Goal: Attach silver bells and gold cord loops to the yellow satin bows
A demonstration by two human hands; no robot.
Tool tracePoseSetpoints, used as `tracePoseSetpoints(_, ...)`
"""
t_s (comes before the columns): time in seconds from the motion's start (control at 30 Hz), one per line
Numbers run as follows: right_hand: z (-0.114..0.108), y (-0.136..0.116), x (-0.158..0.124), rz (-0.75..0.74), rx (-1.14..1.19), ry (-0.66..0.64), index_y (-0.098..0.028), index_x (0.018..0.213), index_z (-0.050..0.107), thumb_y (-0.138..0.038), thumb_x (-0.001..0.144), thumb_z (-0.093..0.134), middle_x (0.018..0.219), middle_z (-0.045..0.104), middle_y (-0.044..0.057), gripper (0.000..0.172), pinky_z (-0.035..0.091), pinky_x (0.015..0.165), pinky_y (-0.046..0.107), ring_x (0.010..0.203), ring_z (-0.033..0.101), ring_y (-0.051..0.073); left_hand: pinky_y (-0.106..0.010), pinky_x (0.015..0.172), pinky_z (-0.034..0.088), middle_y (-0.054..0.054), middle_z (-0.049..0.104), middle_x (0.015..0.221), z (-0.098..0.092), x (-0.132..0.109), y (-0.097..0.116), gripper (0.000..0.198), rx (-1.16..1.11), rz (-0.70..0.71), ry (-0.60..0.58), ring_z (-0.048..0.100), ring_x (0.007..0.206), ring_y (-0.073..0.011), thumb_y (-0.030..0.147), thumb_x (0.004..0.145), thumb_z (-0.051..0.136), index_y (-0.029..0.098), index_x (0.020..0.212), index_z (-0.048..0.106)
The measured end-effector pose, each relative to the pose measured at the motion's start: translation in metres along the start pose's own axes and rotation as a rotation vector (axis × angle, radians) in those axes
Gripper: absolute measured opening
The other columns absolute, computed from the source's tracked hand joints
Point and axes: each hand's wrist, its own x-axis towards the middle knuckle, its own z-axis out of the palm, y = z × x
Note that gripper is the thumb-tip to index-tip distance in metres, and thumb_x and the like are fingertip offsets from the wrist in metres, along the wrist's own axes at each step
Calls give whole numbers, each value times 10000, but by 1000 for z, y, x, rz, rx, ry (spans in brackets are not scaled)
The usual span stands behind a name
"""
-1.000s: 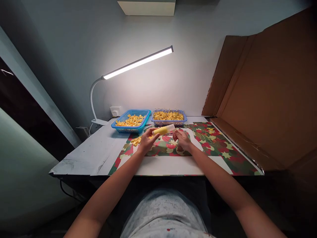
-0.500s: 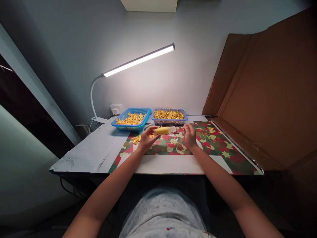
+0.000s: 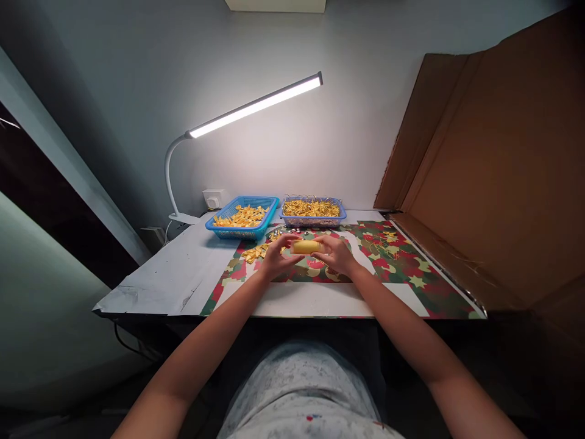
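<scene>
Lying crosswise, a yellow tube is pinched by left hand and right hand. At 11 o'clock a blue basket is filled; few pieces lie loose.

Both hands met over the patterned red-and-green paper on the white table: the left hand and right hand gripped a small yellow cylindrical spool between them. Behind stood two blue plastic baskets of yellow pieces.
</scene>
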Motion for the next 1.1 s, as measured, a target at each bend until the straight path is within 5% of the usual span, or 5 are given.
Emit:
tracePoseSetpoints(0.33, 0, -4, -1, -130, -60, -49, -207, 1069, 637, -415, 841, 656, 947, 659, 72, 309, 471, 753, 337, 859, 618, 225, -360, 823, 499, -76, 740, 945, -1, 2, 7, 238, 59, -3, -53, 672, 871, -230, 309, 738, 748, 197, 947, 730)
tracePoseSetpoints(0.5, 4, -3, -2, -149, -55, -85, -223, 1055, 647, -368, 817, 691, 980, 678, 64, 283, 465, 808, 359, 909, 615, 236, -345, 775, 513, -57, 710, 818, -1, 2, -1, 215, 21, -69, -19, 652, 795, -189, 356, 827, 672, 166, 730, 692)
tracePoseSetpoints(0.73, 0, -10, -2, -94, 35, -53, -225, 1043, 644, -434, 830, 659, 976, 665, 74, 299, 471, 755, 346, 868, 616, 227, -349, 737, 555, -60, 653, 998, -3, 3, -27, 256, -98, -281, 100, 642, 833, -165, 346, 929, 561, 130, 1056, 618)
tracePoseSetpoints(0.9, -1, -13, -2, 4, 140, 15, -208, 1019, 641, -543, 790, 657, 975, 667, 69, 407, 470, 771, 333, 887, 619, 224, -337, 705, 559, -62, 648, 1002, -7, 4, -29, 274, -213, -387, 129, 641, 816, -162, 355, 935, 549, 129, 1078, 608)
tracePoseSetpoints(1.1, 2, -5, -1, 184, 284, -40, -165, 807, 636, -657, 863, 466, 655, 606, 15, 523, 420, 545, 254, 583, 560, 138, -258, 693, 524, -58, 689, 931, 0, 3, -4, 530, -376, -385, -47, 648, 807, -169, 349, 624, 841, 163, 1083, 652)
